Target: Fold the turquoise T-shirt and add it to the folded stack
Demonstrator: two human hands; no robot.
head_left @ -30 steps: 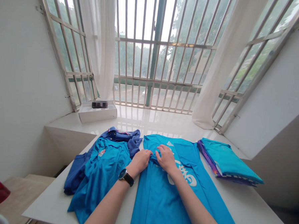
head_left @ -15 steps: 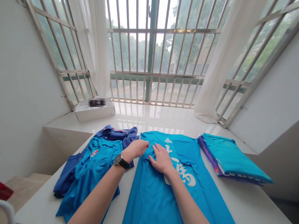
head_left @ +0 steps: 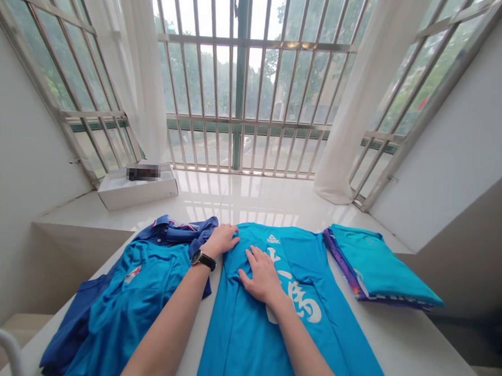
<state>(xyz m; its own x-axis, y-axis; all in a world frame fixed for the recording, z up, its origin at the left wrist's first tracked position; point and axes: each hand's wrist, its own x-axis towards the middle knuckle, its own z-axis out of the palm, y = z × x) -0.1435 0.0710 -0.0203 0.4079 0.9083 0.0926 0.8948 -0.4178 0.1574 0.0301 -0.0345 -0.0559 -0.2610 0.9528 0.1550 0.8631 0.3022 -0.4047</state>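
A blue T-shirt (head_left: 251, 345) with white characters and a small white logo lies spread on the white surface, its side parts folded inward. My left hand (head_left: 223, 240), with a black-strapped watch on the wrist, is at the shirt's upper left edge; its fingers are curled down onto the fabric, fingertips partly hidden. My right hand (head_left: 260, 274) rests flat on the shirt's upper middle, fingers spread, covering part of the lettering.
Left of the T-shirt lie a loose blue shirt (head_left: 140, 294) and a darker blue collared shirt (head_left: 168, 232). At right is a stack of folded clothes (head_left: 390, 268). A white box (head_left: 139, 196) sits on the sill before the barred window, with curtains (head_left: 344, 131) at both sides.
The view has turned slightly right, so things sit farther left. My left hand's fingers have loosened from a tight fist at the shirt's edge. My right hand stays flat on the shirt.
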